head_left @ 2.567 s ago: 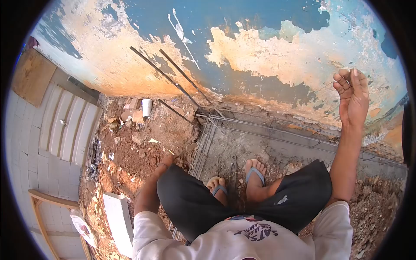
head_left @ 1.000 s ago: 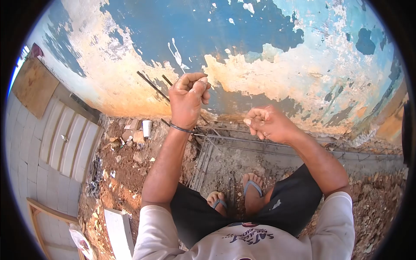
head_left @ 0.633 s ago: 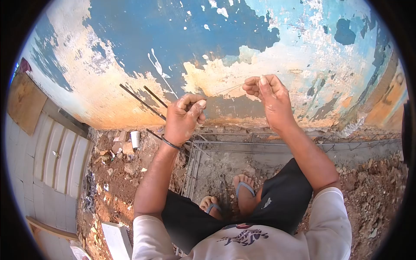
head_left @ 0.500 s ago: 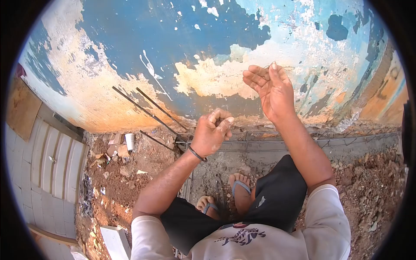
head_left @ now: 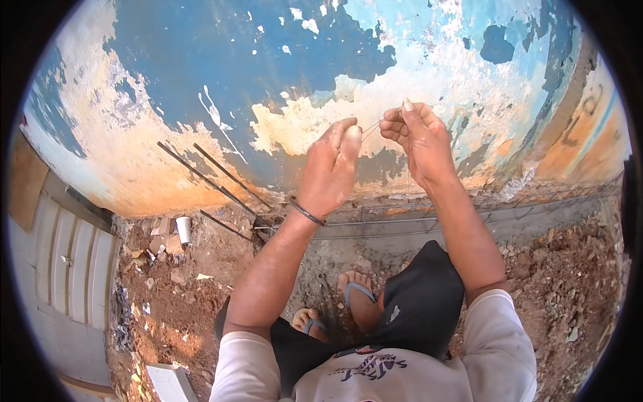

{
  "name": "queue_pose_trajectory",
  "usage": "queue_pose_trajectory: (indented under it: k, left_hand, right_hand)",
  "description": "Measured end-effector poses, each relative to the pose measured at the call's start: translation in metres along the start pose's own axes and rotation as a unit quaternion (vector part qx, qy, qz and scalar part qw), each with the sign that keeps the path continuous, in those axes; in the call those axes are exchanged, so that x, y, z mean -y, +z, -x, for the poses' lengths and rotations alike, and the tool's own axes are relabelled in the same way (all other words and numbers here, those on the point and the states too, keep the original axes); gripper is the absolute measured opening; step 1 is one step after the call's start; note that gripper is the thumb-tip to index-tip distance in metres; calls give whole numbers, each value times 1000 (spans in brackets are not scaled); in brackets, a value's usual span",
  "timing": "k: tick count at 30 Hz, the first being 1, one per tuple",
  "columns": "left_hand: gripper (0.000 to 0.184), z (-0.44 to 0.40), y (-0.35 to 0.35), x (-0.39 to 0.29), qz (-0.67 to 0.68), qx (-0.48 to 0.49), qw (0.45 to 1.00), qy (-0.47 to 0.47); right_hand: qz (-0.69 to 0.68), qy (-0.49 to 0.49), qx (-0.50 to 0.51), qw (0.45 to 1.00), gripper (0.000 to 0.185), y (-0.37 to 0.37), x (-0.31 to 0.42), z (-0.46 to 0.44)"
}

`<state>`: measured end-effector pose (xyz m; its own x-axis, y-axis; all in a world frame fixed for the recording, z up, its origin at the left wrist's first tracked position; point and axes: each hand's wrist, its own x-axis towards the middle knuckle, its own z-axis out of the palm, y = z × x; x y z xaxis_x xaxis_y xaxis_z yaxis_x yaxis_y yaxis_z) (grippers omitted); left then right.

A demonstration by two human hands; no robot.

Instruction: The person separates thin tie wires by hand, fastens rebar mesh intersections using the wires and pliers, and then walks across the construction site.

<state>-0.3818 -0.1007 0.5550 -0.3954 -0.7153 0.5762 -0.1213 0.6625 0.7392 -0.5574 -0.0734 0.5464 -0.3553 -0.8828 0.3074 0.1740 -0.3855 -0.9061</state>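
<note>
A thin wire (head_left: 372, 128) stretches between my two hands, in front of the peeling wall. My left hand (head_left: 331, 164), with a dark band at the wrist, pinches one end of it between thumb and fingers. The fingers of my right hand (head_left: 422, 139) are curled, with the thumb pressed on the wire at their tips. A fine strand also hangs below the right hand. Beneath both hands a steel rebar frame (head_left: 375, 234) lies in the trench along the foot of the wall.
Long rebar ends (head_left: 201, 171) stick out at the left, close to my left forearm. A white cup (head_left: 183, 230) lies on the rubble. Pale ridged panels (head_left: 74, 268) are at far left, and a white block (head_left: 171, 383) sits at lower left. My sandalled feet (head_left: 358, 295) stand on the soil.
My left hand has risen towards my right hand and now pinches the wire. The right hand's fingers have curled in more. The view has shifted slightly to the right.
</note>
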Motion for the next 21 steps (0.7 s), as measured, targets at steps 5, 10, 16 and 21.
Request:
queue_pose_trajectory:
  k: [5, 10, 16, 21]
  left_hand:
    - [36, 17, 62, -10, 298, 65, 939, -161]
    - [29, 23, 61, -11, 274, 84, 937, -198]
    - [26, 33, 23, -31, 465, 156, 825, -280]
    - [28, 39, 27, -34, 520, 175, 793, -264]
  right_hand:
    - [-229, -47, -99, 967, 21, 17, 11, 8]
    - [-177, -74, -45, 980, 21, 6, 19, 10]
    - [-152, -27, 114, 981, 32, -15, 47, 31]
    - [-8, -150, 152, 977, 47, -22, 53, 48]
